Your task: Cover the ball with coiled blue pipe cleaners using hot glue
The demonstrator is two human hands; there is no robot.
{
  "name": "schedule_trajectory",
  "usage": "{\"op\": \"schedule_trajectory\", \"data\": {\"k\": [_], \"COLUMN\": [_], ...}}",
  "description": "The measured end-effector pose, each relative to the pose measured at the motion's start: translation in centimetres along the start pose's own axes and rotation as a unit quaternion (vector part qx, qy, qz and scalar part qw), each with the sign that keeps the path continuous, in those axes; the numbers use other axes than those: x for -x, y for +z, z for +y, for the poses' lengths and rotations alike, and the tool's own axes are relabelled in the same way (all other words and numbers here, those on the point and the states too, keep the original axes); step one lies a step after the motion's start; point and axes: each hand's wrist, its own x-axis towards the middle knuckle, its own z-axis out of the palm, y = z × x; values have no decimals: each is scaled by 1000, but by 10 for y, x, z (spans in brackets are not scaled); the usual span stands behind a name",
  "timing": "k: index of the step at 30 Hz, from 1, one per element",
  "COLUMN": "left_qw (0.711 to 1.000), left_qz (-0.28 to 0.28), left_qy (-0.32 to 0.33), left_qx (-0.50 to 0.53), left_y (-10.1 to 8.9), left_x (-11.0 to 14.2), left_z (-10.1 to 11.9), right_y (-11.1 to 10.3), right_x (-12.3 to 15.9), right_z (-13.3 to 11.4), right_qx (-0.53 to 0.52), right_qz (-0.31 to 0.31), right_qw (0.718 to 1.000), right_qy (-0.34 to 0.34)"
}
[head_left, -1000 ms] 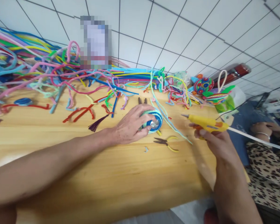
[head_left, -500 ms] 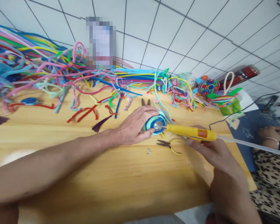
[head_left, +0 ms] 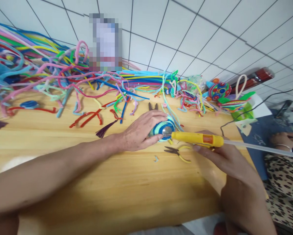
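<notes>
My left hand (head_left: 141,130) is wrapped round a coiled blue, teal and white pipe-cleaner disc (head_left: 164,125) with a silvery centre, tilted up on the wooden table (head_left: 112,182). My right hand (head_left: 222,156) grips a yellow glue gun (head_left: 197,138), a clear glue stick trailing out behind it to the right. The gun's nozzle touches the disc's centre. Small yellow-handled pliers (head_left: 178,151) lie on the table just below the gun.
Heaps of coloured pipe cleaners (head_left: 51,75) cover the back of the table against a tiled wall. Finished colourful pieces (head_left: 224,94) sit at the back right. Dark plier handles (head_left: 153,106) lie behind the disc. Another person's hand (head_left: 283,138) rests at the far right.
My right hand swung the glue gun left from beside the disc until its nozzle met the disc's centre. My left hand kept its hold and tilted the disc slightly.
</notes>
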Motion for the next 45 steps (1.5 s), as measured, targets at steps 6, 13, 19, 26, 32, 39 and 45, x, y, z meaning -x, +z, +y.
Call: {"op": "schedule_trajectory", "data": {"k": [6, 13, 19, 26, 32, 39, 45], "left_qw": [1000, 1000, 1000, 1000, 1000, 1000, 1000], "left_qz": [-13, -13, -12, -12, -16, -16, -6], "left_qy": [-3, -1, -2, -3, 2, 0, 0], "left_qx": [7, 13, 15, 21, 16, 17, 25], "left_y": [-1, -1, -1, 0, -1, -2, -2], "left_x": [1, 2, 2, 2, 2, 1, 1], "left_z": [-1, -3, -2, -3, -3, -3, -4], "right_y": [-2, -2, 6, 7, 7, 10, 16], "right_x": [0, 6, 11, 15, 16, 15, 15], "right_z": [-5, -5, -7, -2, -2, -7, -12], "right_qx": [13, 22, 67, 98, 94, 137, 186], "right_qz": [5, 8, 31, 35, 31, 39, 56], "right_qw": [1000, 1000, 996, 992, 993, 985, 973], "right_qy": [-9, -20, -54, -75, -69, -96, -122]}}
